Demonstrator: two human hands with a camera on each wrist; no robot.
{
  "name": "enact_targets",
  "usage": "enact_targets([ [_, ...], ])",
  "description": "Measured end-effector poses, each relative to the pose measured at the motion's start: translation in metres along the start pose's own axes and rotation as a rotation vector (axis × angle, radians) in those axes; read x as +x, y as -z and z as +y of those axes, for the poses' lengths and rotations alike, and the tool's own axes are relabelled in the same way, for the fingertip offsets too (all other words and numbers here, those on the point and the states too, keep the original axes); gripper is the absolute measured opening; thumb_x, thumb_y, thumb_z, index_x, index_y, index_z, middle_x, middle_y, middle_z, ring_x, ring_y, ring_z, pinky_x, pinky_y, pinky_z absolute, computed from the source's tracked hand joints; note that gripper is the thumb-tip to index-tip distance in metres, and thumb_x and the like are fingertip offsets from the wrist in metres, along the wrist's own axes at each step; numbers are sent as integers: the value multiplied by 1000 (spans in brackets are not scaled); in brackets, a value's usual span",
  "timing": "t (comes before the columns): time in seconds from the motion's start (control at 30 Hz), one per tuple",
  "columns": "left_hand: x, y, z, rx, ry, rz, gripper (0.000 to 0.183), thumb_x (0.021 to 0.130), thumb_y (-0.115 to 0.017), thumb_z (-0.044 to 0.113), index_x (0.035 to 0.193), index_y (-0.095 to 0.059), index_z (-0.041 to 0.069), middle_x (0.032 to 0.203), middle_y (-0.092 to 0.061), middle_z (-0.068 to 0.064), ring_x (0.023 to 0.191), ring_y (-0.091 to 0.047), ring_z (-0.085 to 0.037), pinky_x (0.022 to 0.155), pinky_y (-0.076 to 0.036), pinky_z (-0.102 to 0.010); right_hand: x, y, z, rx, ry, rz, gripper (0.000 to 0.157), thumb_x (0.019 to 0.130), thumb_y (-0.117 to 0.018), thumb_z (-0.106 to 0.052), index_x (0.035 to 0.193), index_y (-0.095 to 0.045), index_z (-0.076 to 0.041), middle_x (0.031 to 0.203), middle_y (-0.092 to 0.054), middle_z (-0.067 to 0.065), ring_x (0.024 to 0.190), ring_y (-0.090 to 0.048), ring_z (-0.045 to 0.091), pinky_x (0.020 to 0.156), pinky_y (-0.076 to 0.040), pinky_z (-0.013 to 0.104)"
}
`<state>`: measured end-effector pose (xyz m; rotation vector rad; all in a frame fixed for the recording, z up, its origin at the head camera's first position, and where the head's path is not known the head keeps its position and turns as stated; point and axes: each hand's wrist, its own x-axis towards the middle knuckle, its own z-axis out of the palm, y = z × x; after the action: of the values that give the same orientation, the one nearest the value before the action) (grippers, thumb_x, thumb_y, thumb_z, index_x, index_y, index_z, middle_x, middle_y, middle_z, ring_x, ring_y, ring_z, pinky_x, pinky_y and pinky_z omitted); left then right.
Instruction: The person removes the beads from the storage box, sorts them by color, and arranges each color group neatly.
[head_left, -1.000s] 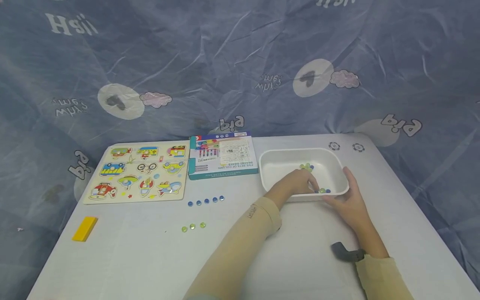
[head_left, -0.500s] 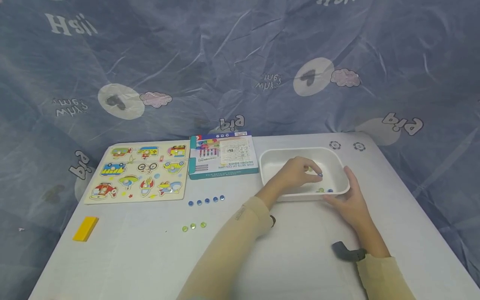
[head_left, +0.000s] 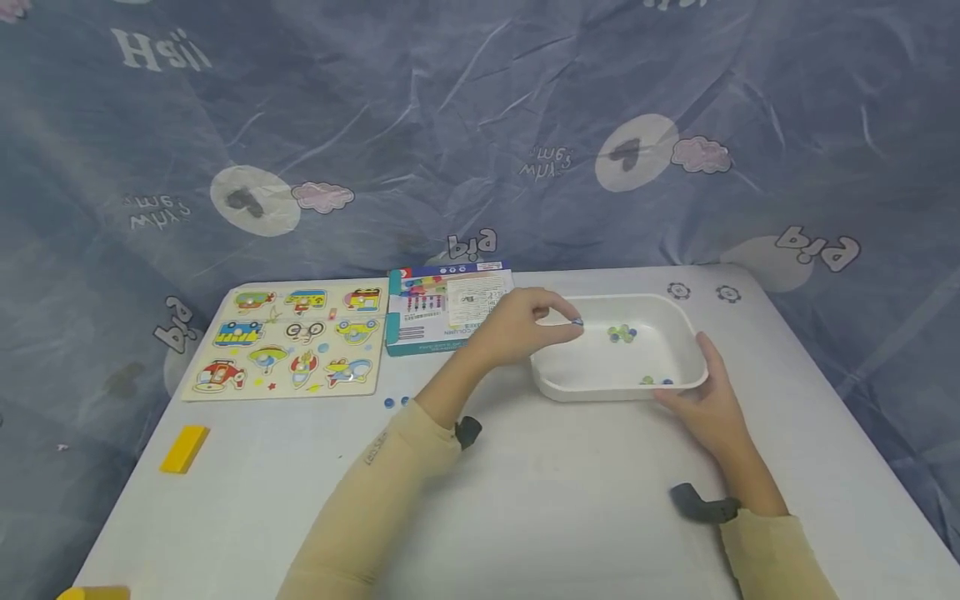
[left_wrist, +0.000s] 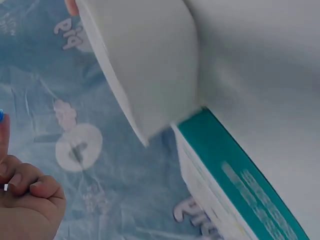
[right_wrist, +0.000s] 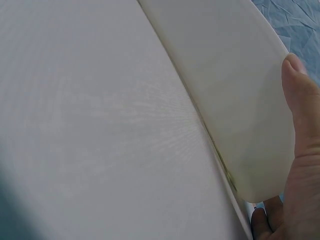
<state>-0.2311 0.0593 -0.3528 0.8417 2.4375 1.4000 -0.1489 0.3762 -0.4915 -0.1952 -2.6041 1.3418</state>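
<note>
Between thumb and index finger, my left hand (head_left: 517, 327) pinches a small blue bead (head_left: 577, 322) above the left edge of a white tray (head_left: 592, 395). In the left wrist view the same bead (left_wrist: 1, 115) shows only at the frame's edge. My right hand (head_left: 712, 412) grips the tray's right front corner; the right wrist view shows its thumb (right_wrist: 296, 85) on the rim. Inside the tray, green and blue beads (head_left: 622, 334) lie clustered, with a green bead (head_left: 647, 380) and a blue bead (head_left: 667, 382) near the front wall. Two blue beads (head_left: 389, 403) show on the table beside my left sleeve.
A wooden vehicle puzzle board (head_left: 285, 342) lies at the back left, beside a teal-edged box (head_left: 420, 337) just left of the tray. A yellow block (head_left: 184, 449) sits at the left, and another yellow object (head_left: 97, 593) is cut off at the bottom edge.
My left hand has lifted a blue bead out of the tray and moved left. Its arm now covers the green beads and part of the blue row. My right hand keeps its grip.
</note>
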Motion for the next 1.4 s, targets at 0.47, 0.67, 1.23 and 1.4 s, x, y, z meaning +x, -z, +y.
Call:
enact_targets([
  [0.47,-58,47,-75,165,255,-27,10,76,-77,38,85,-73,34,94,-62,5,90,-51,-19,77,-44,-36,-1,1,-4,-18,-12,3,112,73,-80,-37,148,3,-43,160,-3,-5,148,-3,30,115,-4,57],
  [0.67,-66,44,-99,259,319,-123,6,77,-76,35,82,-73,34,93,-64,9,86,-50,-16,71,-40,-31,-1,2,-5,-33,-22,9,112,73,-80,-39,148,3,-42,160,-3,-3,147,-3,32,115,-4,59],
  [1.23,-70,34,-114,385,327,-138,12,75,-79,31,85,-73,26,105,-69,7,98,-55,-11,91,-44,-35,-2,1,-8,-18,-16,3,112,74,-80,-36,148,3,-42,160,-3,-2,147,-3,32,115,-4,59],
  [1.4,-72,33,-117,362,331,-150,12,74,-79,30,84,-73,26,104,-69,7,98,-55,-12,90,-43,-36,-3,1,-9,-28,-19,8,111,75,-79,-36,149,3,-40,160,-3,-1,147,-3,33,114,-4,59],
])
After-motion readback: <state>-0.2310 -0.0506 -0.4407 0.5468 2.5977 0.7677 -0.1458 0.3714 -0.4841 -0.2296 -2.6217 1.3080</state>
